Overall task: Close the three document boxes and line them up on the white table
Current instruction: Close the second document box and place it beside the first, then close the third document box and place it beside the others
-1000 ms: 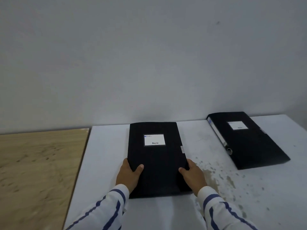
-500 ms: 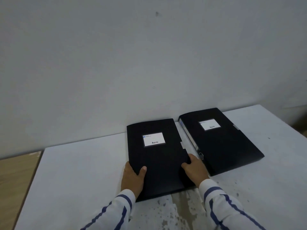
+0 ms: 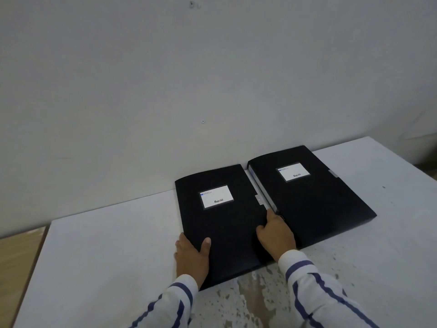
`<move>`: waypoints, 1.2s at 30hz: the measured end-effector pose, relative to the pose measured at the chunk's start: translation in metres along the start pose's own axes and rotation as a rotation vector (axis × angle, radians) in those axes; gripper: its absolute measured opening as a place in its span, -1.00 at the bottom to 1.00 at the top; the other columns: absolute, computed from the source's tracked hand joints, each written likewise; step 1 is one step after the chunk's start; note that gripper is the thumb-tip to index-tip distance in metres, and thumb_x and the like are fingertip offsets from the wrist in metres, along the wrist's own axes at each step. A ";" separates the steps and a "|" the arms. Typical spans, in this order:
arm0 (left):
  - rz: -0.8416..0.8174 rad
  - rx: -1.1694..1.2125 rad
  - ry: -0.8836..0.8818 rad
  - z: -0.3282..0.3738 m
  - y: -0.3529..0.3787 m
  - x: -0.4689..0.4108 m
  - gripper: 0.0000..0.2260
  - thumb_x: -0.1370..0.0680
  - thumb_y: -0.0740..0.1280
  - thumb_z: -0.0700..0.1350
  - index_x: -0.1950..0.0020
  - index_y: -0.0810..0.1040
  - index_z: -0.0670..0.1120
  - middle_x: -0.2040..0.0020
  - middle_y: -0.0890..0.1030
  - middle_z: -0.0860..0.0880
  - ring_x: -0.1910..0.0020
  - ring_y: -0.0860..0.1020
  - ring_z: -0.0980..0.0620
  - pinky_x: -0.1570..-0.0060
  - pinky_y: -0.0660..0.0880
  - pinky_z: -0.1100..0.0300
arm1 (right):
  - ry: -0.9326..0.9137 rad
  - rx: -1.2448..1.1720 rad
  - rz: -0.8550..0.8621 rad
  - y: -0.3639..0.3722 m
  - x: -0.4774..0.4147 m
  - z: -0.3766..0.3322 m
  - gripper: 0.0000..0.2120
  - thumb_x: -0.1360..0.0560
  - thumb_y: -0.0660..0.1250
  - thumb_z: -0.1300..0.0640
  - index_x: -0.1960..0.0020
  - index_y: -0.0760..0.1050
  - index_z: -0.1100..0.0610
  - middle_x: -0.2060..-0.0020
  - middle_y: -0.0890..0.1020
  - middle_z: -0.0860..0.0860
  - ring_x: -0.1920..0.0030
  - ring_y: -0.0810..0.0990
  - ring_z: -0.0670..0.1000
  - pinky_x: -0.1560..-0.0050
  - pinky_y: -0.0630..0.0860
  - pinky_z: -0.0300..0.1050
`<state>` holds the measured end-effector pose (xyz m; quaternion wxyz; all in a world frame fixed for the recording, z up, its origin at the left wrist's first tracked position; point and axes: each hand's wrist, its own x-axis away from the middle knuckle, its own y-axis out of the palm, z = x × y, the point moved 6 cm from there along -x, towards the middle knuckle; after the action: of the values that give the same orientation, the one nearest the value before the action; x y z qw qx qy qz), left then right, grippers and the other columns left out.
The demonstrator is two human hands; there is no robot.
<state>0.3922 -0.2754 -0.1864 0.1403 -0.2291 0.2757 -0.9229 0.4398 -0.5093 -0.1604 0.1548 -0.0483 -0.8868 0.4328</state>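
On the white table (image 3: 99,252), at the centre of the view, two black document boxes lie flat and closed, each with a white label facing up. The nearer box (image 3: 227,228) sits at about 6 o'clock from the frame centre; the second box (image 3: 307,197) lies just beside it toward 4 o'clock, their long sides nearly parallel and close enough to touch or almost touch, though the exact contact cannot be told. The left hand (image 3: 192,255) clasps the near left edge of the nearer box, thumb on the lid and fingers wrapped along the side. The right hand (image 3: 275,235) holds the right edge, thumb on top, fingers reaching into the narrow seam between the two boxes. Both grips are closed on the nearer box. A small pale tab (image 3: 259,200) projects from that box's right edge.

Progress, as judged: two boxes appear closed and set side by side in a row against the wall (image 3: 212,79). A third box is not in view, so its closing and placement presumably remain. The near table surface at 6 o'clock shows worn, flaked patches (image 3: 250,301).
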 end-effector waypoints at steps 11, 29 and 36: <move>-0.069 -0.065 -0.033 0.002 0.001 0.000 -0.33 -0.56 0.25 0.10 -0.53 0.03 -0.15 -0.51 0.21 -0.20 -0.47 0.23 -0.28 -0.41 0.26 -0.20 | -0.040 0.119 0.040 0.011 0.006 -0.003 -0.53 -0.56 0.12 0.21 -0.46 0.21 0.24 -0.42 0.30 0.17 -0.41 0.27 0.15 -0.36 0.32 -0.04; -0.064 -0.313 0.152 -0.028 -0.097 0.024 -0.40 -0.61 0.16 0.05 -0.56 0.00 -0.09 -0.59 0.05 -0.07 -0.57 -0.04 -0.10 -0.53 -0.01 -0.03 | -0.465 0.266 -0.140 0.097 0.116 -0.129 -0.53 -0.59 0.15 -0.06 -0.45 0.25 0.04 -0.49 0.27 0.04 -0.52 0.13 0.13 -0.50 0.09 0.06; 0.034 -0.356 0.148 -0.083 -0.189 0.048 -0.45 -0.63 0.12 0.04 -0.56 0.05 -0.08 -0.59 0.07 -0.06 -0.57 -0.03 -0.10 -0.53 -0.04 -0.03 | -0.568 0.269 -0.146 0.140 0.185 -0.192 -0.53 -0.58 0.15 -0.06 -0.45 0.24 0.04 -0.50 0.26 0.03 -0.52 0.15 0.10 -0.48 0.16 0.03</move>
<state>0.2851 -0.1042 -0.1229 0.0927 -0.1773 0.4479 -0.8714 0.3181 -0.2374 -0.1165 -0.0631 0.1591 -0.8304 0.5302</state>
